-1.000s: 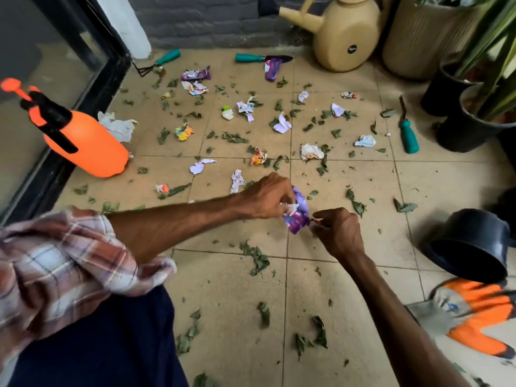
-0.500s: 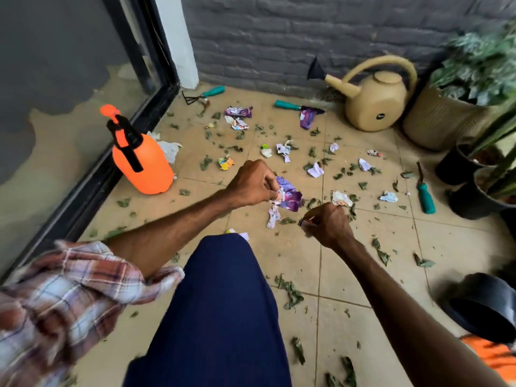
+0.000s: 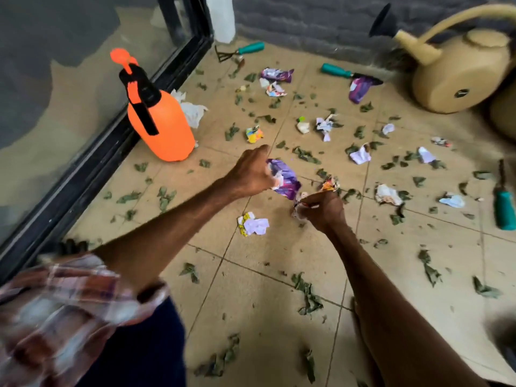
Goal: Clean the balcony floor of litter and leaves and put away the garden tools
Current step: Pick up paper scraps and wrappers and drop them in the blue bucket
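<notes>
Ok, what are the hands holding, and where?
Left hand grips the crumpled purple plastic wrapper by one end; right hand pinches a small crumpled paper scrap, mostly hidden.

Litter: crumpled purple wrapper [image 3: 284, 178] gripped in left hand [image 3: 248, 174], small paper scrap [image 3: 298, 203] pinched in right hand [image 3: 324, 210], other crumpled papers [image 3: 252, 223] and green leaves [image 3: 307, 155] strewn over beige floor tiles [image 3: 265, 303]; teal-handled hand rake [image 3: 240, 50] and trowel [image 3: 346, 74] lying flat near wall, third teal-handled tool [image 3: 504, 209] at right.
</notes>
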